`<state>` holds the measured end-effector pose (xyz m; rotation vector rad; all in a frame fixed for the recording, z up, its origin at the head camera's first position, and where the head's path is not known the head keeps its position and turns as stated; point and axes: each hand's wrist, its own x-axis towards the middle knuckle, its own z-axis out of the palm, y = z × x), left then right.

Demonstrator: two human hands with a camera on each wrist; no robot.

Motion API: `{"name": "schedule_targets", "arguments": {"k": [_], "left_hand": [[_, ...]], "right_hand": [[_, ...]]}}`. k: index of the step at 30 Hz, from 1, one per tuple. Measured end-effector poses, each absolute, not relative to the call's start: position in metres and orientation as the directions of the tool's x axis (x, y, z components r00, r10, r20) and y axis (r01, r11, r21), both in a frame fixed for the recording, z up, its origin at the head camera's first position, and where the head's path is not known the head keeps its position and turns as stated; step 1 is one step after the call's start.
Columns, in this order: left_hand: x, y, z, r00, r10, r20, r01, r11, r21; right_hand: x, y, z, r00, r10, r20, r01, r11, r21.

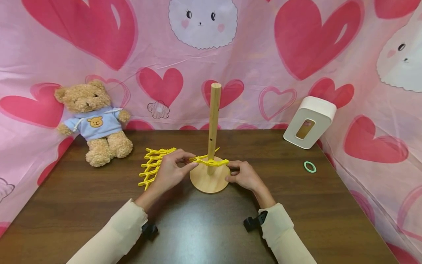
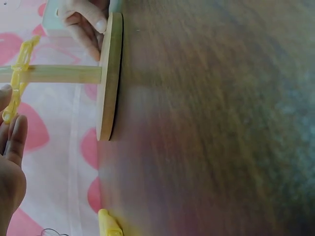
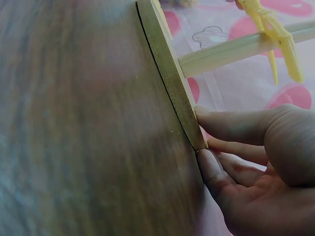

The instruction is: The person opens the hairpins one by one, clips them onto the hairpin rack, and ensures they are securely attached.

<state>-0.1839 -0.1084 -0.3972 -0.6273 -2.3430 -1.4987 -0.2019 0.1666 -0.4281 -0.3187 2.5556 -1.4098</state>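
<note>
A round wooden base (image 1: 209, 185) with an upright post (image 1: 214, 117) stands on the table. Low on the post sits a yellow plastic clip (image 1: 220, 162), its prongs on either side of the wood. My left hand (image 1: 171, 168) pinches the clip's near end between thumb and fingers; the left wrist view shows this hand (image 2: 12, 179) only in part. With thumb on top and fingers at the rim, my right hand (image 3: 275, 162) grips the base's right edge. Several more yellow clips (image 1: 161, 150) lie in a row left of the base, partly behind the left hand.
A teddy bear (image 1: 103, 124) in a blue top sits at the back left. Toward the back right stands a white box (image 1: 316, 110) with an oval opening, and a mint-green ring (image 1: 310, 167) lies before it. Patterned pink cloth (image 1: 257, 55) hangs behind the table.
</note>
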Motion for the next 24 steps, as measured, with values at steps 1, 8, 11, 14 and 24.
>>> {"name": "schedule_targets", "arguments": {"k": [1, 8, 11, 14, 24], "left_hand": [[-0.1841, -0.1082, -0.3972, -0.866, 0.203, 0.458, 0.5, 0.364, 0.786], [-0.1867, -0.1081, -0.4001, -0.882, 0.193, 0.431, 0.472, 0.358, 0.806], [-0.187, -0.1078, -0.4006, -0.886, 0.193, 0.421, 0.463, 0.355, 0.812], [-0.1874, -0.1076, -0.401, -0.889, 0.19, 0.417, 0.458, 0.351, 0.817], [-0.1907, -0.1066, -0.405, -0.888, 0.186, 0.42, 0.459, 0.317, 0.83]], "right_hand": [[-0.202, 0.1669, -0.4281, -0.956, -0.284, -0.073, -0.091, 0.522, -0.848], [-0.2021, 0.1667, -0.4294, -0.956, -0.285, -0.074, -0.091, 0.526, -0.846], [-0.2017, 0.1669, -0.4298, -0.957, -0.282, -0.072, -0.09, 0.522, -0.848], [-0.2014, 0.167, -0.4302, -0.956, -0.284, -0.068, -0.094, 0.52, -0.849], [-0.2008, 0.1671, -0.4296, -0.956, -0.287, -0.054, -0.106, 0.515, -0.851]]}}
